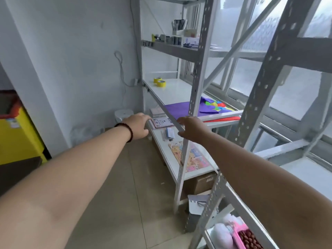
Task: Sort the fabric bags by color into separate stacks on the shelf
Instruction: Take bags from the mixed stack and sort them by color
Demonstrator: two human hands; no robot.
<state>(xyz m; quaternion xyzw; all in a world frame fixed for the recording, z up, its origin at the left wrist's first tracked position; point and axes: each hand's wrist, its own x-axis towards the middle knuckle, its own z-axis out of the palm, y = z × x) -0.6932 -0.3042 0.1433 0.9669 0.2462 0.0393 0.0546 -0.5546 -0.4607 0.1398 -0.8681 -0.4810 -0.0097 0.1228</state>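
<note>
A purple fabric bag (179,108) lies flat on the white middle shelf (172,90), with a heap of mixed-colour bags (217,106) behind the upright post. A red bag's edge (224,119) shows just under that shelf's right end. My left hand (138,126), with a dark bead bracelet on the wrist, reaches toward the shelf's front edge, fingers hidden from here. My right hand (192,129) hovers at the shelf's front rail, fingers loosely apart and holding nothing.
Two yellow tape rolls (159,81) sit at the shelf's far end. The lower shelf (161,141) carries papers and a pink packet (194,159). Cardboard boxes (201,184) stand on the floor. Grey perforated posts (195,69) and a diagonal brace stand in front.
</note>
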